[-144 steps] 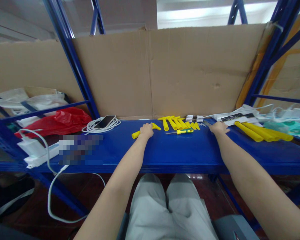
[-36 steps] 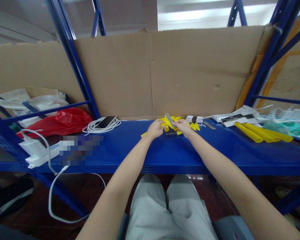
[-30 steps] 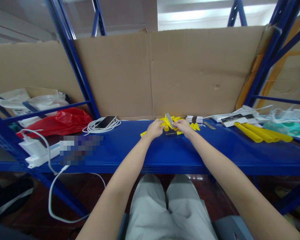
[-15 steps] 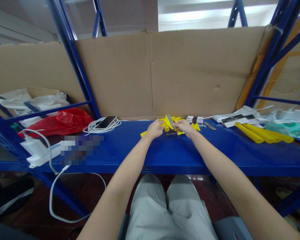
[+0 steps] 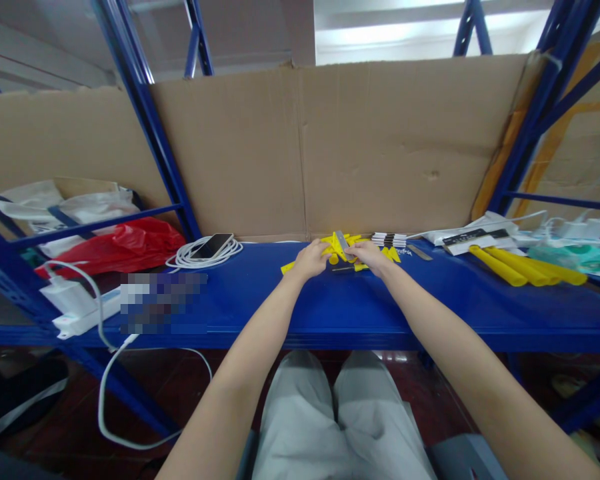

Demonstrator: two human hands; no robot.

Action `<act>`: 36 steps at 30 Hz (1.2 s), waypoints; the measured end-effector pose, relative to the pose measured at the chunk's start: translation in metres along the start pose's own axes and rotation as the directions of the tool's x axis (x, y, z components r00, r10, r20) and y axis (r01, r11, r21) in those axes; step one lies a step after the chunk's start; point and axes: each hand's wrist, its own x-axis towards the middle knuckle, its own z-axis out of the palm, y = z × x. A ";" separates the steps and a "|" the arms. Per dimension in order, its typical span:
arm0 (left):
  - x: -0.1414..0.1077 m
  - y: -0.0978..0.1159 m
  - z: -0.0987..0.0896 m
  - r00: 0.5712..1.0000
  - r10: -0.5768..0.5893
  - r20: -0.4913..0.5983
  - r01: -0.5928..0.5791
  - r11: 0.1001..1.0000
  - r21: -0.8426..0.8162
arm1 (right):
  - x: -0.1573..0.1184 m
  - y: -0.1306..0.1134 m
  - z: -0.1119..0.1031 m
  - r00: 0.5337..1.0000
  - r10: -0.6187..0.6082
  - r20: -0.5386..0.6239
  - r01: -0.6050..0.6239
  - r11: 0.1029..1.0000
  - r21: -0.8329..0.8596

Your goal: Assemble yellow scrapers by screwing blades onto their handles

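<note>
On the blue tabletop, my left hand (image 5: 311, 259) is closed on a small yellow piece (image 5: 328, 247) beside several other yellow pieces. My right hand (image 5: 369, 255) is closed around a flat grey metal strip (image 5: 341, 240), whose upper end points back and left against the yellow. The two hands are a short way apart. A yellow round piece (image 5: 333, 259) lies between them, with a thin dark rod (image 5: 343, 269) in front. Small yellow wedges (image 5: 391, 254) rest right of my right hand.
Black-and-white strips (image 5: 389, 239) and another metal strip (image 5: 420, 252) lie right of the hands. Yellow tubes (image 5: 505, 265) are farther right. A phone (image 5: 213, 245) sits on a coiled white cable at left, near a red bag (image 5: 130, 243). Cardboard (image 5: 380, 147) stands behind.
The view has shifted very slightly. Both hands stay nearly in place, and the grey strip sits a little lower between them.
</note>
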 end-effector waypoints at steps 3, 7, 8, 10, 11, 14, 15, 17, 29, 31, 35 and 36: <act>-0.003 0.003 -0.002 1.000 0.031 0.003 -0.031 0.999 0.029 | 0.000 0.000 -0.001 1.000 -0.005 0.008 0.005 1.000 0.006; -0.006 0.007 -0.005 0.993 0.096 0.064 -0.103 0.989 0.106 | 0.001 0.002 -0.003 0.999 -0.013 0.040 0.013 1.000 0.004; -0.006 0.008 -0.005 0.991 0.110 0.079 -0.119 0.986 0.121 | 0.001 0.002 -0.003 0.998 -0.011 0.055 0.011 1.000 0.007; -0.006 0.009 -0.006 0.988 0.125 0.093 -0.138 0.980 0.142 | 0.003 0.003 -0.005 0.996 0.002 0.088 -0.005 0.999 0.035; -0.006 0.009 -0.006 0.987 0.129 0.095 -0.142 0.978 0.150 | 0.004 0.003 -0.006 0.995 0.014 0.100 -0.020 0.998 0.063; -0.006 0.012 -0.007 0.983 0.151 0.100 -0.166 0.973 0.163 | 0.008 0.003 -0.010 0.993 0.039 0.110 -0.057 0.984 0.170; -0.006 0.013 -0.007 0.981 0.165 0.105 -0.181 0.970 0.164 | 0.009 0.003 -0.011 0.994 0.042 0.099 -0.061 0.978 0.200; -0.007 0.017 -0.006 0.974 0.194 0.115 -0.211 0.963 0.165 | 0.011 0.004 -0.012 0.997 0.053 0.063 -0.066 0.970 0.232; -0.009 0.027 -0.004 0.965 0.235 0.118 -0.247 0.964 0.100 | 0.014 0.010 -0.011 0.995 -0.004 -0.104 0.010 0.998 0.063; -0.010 0.028 -0.004 0.964 0.235 0.124 -0.248 0.964 0.096 | 0.014 0.011 -0.012 0.993 -0.008 -0.115 0.012 0.999 0.034; -0.010 0.030 -0.004 0.965 0.232 0.122 -0.245 0.964 0.103 | 0.013 0.011 -0.010 0.992 -0.014 -0.127 0.018 0.999 0.030; -0.010 0.030 -0.004 0.966 0.228 0.122 -0.241 0.965 0.104 | 0.013 0.010 -0.010 0.992 -0.015 -0.123 0.019 0.999 0.033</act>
